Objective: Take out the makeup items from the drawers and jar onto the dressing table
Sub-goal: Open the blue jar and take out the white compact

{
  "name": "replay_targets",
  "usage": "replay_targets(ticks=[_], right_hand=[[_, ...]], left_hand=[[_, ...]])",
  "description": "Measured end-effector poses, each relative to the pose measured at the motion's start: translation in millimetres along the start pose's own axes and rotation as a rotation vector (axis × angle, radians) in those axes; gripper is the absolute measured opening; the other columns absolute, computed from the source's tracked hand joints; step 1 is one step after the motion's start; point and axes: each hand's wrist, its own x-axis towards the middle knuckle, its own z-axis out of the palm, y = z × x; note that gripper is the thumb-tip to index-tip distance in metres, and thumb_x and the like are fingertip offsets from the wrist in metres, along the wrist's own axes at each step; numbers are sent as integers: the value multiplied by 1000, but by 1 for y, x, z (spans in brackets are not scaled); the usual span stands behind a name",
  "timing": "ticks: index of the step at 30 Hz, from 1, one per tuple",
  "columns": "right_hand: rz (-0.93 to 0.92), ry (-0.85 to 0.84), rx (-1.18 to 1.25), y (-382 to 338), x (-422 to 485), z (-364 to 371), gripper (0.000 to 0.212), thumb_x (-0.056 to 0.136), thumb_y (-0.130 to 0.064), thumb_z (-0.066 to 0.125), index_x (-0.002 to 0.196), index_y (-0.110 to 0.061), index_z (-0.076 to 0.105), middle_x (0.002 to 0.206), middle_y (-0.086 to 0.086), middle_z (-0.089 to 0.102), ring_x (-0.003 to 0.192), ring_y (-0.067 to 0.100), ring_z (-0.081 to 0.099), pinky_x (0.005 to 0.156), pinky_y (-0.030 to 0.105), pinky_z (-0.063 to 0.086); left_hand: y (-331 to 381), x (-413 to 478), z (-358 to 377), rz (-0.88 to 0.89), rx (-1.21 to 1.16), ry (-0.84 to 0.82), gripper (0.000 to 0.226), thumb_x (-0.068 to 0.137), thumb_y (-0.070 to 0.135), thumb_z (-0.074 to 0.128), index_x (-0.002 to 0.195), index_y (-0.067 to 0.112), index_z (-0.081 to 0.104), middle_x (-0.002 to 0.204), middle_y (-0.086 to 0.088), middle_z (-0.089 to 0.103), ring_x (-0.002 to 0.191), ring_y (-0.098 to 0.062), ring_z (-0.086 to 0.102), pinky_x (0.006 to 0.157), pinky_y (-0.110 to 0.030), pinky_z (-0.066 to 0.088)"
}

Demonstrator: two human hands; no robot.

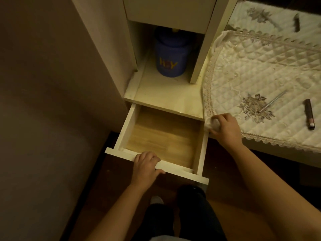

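Left hand [146, 164] is curling over the front panel of the open drawer [161, 136], fingers inside the lip, thumb outside; grip closed on the panel edge. Drawer looks empty, only bare wood-look bottom showing. Right hand [224, 126] is resting at the tabletop's near-left corner, grip closed around something small and pale, possibly glossy; blurred, cannot tell whether it is a makeup item or a bunched bit of the quilted cloth [260, 66].

Blue jar [171, 58] is sitting upright at the back of the open shelf [163, 94] above the drawer, lid on, contents hidden. Looks like rigid plastic, likely light; smooth wall could be slippery, so taking it around the body with a wide grip and steadying it while the lid comes off seems best. The upper drawer [166, 13] is hanging low over the lid, so the jar probably needs sliding forward before lifting.

Already lying on the cloth: a dark tube [309, 114], a thin silvery stick [272, 101], and another dark stick [296, 21] further back. All slim, stiff, light, liable to roll; pinching mid-length suits them. Cloth is soft and lace-edged, may slide or bunch under the hand. Shelf's right post [199, 54] is standing between jar and tabletop.
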Motion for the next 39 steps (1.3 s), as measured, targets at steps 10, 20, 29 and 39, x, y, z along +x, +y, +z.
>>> replay_targets(ticks=[10,20,29,39], right_hand=[[-5,40,111,10,27,1,13,77,-14,66,83,-2,67,93,18,60,90,33,52,69,29,30],[161,-166,540,23,44,-28,12,82,-16,62,73,-19,56,70,-3,58,64,13,52,58,23,38],[228,-219,619,27,48,-25,18,82,-19,64,68,-27,55,62,-4,55,38,-1,52,37,13,37],[257,-180,709,29,45,-16,20,79,-17,66,67,-28,54,60,-5,53,39,-3,51,36,10,35]], left_hand=[[14,69,-16,29,101,-40,92,72,49,65,142,19,15,156,-2,-1,139,-17,-15,109,-38,-9],[27,133,-29,25,247,-108,110,69,56,64,131,26,-22,144,4,-29,134,-20,-30,106,-46,-17],[36,169,-26,25,221,-22,93,73,46,66,143,23,10,154,-1,1,140,-22,-8,110,-54,0],[42,178,-12,-4,359,71,83,53,33,83,122,12,42,128,-20,54,121,-41,48,96,-60,38]])
